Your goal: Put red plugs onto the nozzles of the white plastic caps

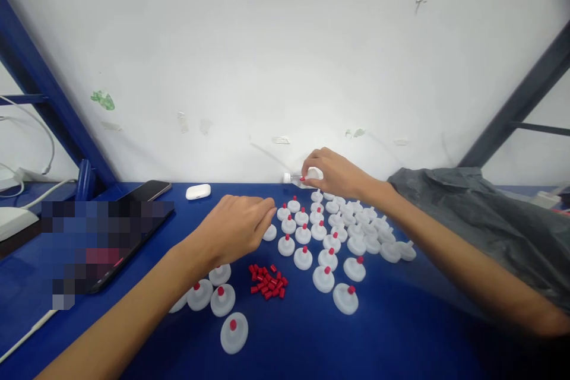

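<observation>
My left hand [240, 222] is closed over the middle of the table, thumb against curled fingers. What is between its fingertips, if anything, is hidden. A white plastic disc [269, 233] shows just under its thumb. Beside the wall, my right hand [329, 169] pinches a white disc [316, 173] with a red tip [302, 179] under the fingers, partly covered by them. A small clear bottle with a white cap [287, 178] lies beside those fingertips. Loose red caps [268, 282] form a pile in front of my left hand.
Several white discs with red caps [303, 257] stand in rows, others [234, 332] at front left. Uncapped discs [356, 231] cluster under my right forearm. A white earbud case [198, 192], a phone [154, 189] and a grey bag [472, 219] lie on the blue table [320, 344].
</observation>
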Motion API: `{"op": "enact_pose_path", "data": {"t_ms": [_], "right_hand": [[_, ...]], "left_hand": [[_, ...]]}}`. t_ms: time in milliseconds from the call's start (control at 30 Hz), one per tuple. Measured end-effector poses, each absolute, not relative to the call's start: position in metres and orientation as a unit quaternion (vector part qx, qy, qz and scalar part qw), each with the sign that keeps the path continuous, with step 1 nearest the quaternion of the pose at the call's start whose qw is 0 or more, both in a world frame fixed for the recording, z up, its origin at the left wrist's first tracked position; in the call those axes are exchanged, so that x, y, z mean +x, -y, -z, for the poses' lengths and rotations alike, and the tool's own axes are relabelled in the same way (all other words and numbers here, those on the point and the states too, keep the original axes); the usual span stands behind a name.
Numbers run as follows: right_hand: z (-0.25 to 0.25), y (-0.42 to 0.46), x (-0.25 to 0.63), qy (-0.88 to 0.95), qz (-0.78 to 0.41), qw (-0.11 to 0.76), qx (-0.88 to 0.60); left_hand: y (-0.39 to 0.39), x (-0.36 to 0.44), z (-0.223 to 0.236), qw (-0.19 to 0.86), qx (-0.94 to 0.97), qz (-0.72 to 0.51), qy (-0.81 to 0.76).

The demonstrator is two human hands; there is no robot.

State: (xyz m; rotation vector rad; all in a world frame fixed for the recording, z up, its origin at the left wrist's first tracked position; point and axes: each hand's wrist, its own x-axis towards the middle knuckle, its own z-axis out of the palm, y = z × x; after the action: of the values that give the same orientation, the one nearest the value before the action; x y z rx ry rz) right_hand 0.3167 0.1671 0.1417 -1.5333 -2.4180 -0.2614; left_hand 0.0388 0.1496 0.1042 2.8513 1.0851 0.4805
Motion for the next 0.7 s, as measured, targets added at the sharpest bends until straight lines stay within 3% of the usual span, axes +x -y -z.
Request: {"op": "enact_pose_path", "data": {"t_ms": [333,500,700], "right_hand": [[-0.117,-0.188,0.327,0.828,0.013,0.054,-0.557],[-0.12,-0.185,0.327,0.825,-0.026,0.057,-0.562],[-0.13,-0.182,0.343,0.771,0.013,0.03,-0.636]], "left_hand": [[-0.142,0.041,-0.108,0.106,0.932,-0.016,-0.347],[-0.139,0.039,-0.109,0.156,0.926,0.013,-0.343],[-0.137,0.036,-0.109,0.222,0.92,-0.002,-0.324]]}}
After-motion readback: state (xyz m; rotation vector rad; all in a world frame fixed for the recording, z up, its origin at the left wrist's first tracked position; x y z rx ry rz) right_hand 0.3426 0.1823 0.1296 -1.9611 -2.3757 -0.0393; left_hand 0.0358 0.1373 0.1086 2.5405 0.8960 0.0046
